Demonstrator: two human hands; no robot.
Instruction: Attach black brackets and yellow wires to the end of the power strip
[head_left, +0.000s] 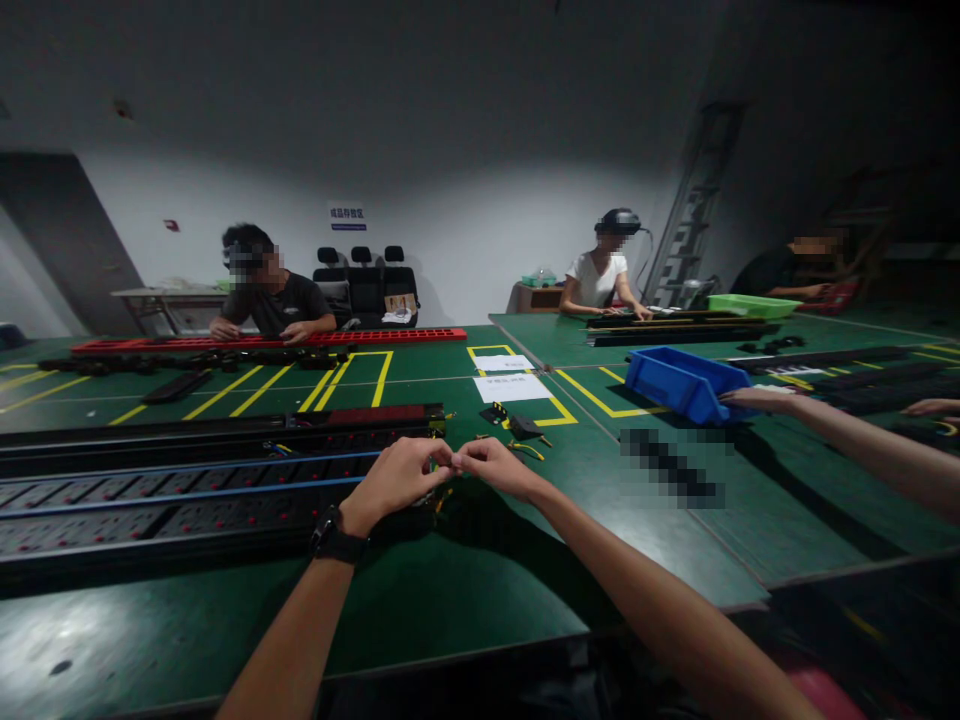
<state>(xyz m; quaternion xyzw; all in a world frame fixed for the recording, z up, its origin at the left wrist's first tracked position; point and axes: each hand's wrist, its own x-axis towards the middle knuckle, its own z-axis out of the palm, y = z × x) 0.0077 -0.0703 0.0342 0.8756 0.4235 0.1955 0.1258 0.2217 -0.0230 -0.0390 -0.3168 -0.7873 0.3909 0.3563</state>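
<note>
My left hand, with a black watch on its wrist, is closed in a pinch at the right end of a long black socket strip with blue edge lines. Fingertip to fingertip with it, my right hand is pinched too. Whatever lies between the fingers is too small or hidden to make out. Yellow-green wires stick out at the strip's end below my hands. Just beyond my right hand lie a small black part and a loose yellow wire.
A blue bin stands to the right, with a co-worker's hand at its edge. Paper sheets and yellow tape lines mark the green table. Across it, two people work at a red rail and dark strips.
</note>
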